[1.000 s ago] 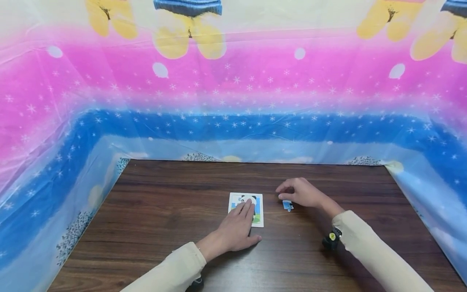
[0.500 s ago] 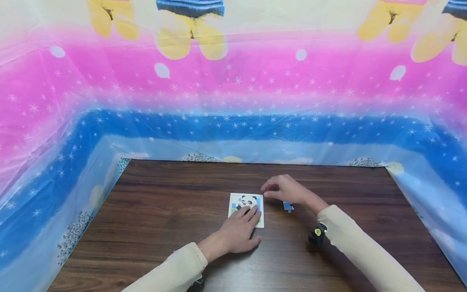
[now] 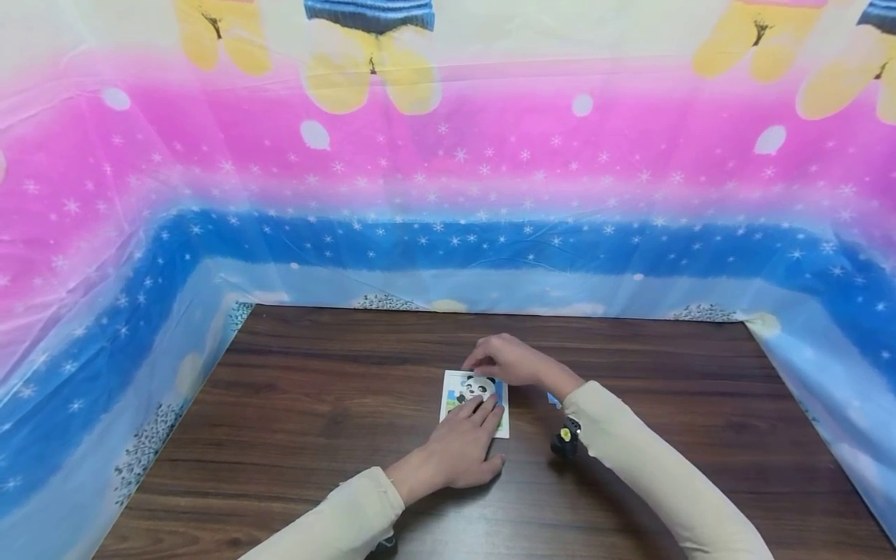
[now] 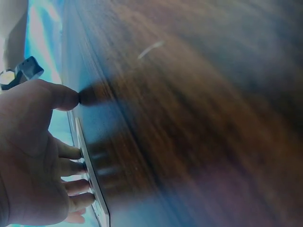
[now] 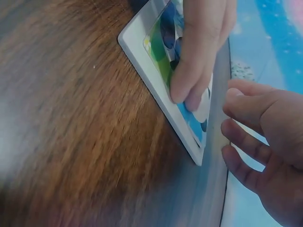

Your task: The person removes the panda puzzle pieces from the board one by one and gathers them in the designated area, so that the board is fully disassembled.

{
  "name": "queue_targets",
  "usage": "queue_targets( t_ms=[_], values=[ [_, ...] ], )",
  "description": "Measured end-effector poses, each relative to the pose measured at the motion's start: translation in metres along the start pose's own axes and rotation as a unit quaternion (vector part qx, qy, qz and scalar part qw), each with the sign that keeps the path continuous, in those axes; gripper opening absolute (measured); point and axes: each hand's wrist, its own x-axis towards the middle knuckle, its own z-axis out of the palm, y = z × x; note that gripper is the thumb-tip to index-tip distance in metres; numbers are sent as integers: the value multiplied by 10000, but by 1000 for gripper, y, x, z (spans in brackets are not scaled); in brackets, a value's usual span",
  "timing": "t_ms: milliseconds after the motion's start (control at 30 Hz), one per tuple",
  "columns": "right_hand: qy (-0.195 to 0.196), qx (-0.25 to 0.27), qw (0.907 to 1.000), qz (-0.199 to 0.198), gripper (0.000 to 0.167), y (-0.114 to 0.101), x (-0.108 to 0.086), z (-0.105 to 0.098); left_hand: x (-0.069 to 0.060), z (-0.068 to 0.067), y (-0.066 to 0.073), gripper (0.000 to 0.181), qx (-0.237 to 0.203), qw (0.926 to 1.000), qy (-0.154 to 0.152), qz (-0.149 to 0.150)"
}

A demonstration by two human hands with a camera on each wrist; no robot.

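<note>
A small panda jigsaw puzzle (image 3: 449,400) in a white frame lies flat on the table. My left hand (image 3: 465,447) rests on its lower part with straight fingers, its thumb out to the side; in the right wrist view those fingers touch the picture. Over the puzzle's top right corner hovers my right hand (image 3: 511,362), fingers loosely bent. The right wrist view shows its thumb and fingers (image 5: 246,137) apart from the puzzle, and I see nothing between them. A loose blue puzzle piece (image 3: 553,400) lies right of the puzzle, partly covered by the right forearm.
The dark wood-grain table (image 3: 315,389) runs back to a hanging pink and blue cloth (image 3: 420,241) that borders its far edge and both sides. A black device (image 3: 565,439) is strapped at the right wrist.
My right hand has moved left from above the loose piece to the puzzle's top edge. The left hand has slid slightly down the puzzle, uncovering the panda's face.
</note>
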Motion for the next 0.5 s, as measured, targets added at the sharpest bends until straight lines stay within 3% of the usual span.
queue_targets(
  t_ms=[267,500],
  values=[
    [-252,54,9997,36,21,-4,4,6,-1,0,0,74,-50,10000,-30,48],
    [-405,-388,9984,-13,18,-3,4,7,-2,0,0,74,1,10000,-69,29]
  ],
)
